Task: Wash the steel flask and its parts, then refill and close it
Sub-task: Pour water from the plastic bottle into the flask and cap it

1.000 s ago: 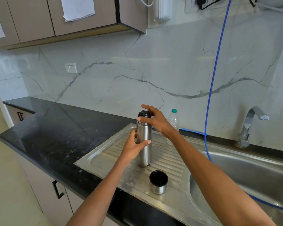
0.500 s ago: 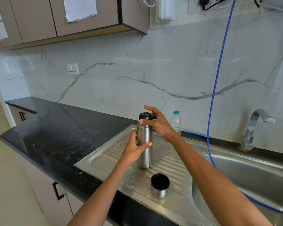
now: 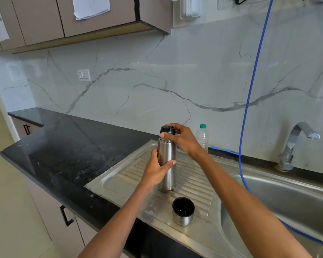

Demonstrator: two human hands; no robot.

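Steel flask (image 3: 167, 164) upright on ribbed drainboard (image 3: 194, 183) — left hand (image 3: 157, 171) wrapped round its middle, fingers closed on body. Right hand (image 3: 183, 139) pinching black stopper (image 3: 167, 129) at flask mouth. Steel cup (image 3: 183, 211) at 5 o'clock of flask, open end up, apart.

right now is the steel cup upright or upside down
Upright: the steel cup stands on the drainboard with its dark open mouth facing up.

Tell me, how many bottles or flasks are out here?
2: the steel flask upright on the draining board, held by both hands, and a clear plastic bottle behind it by the wall. None seem hidden.
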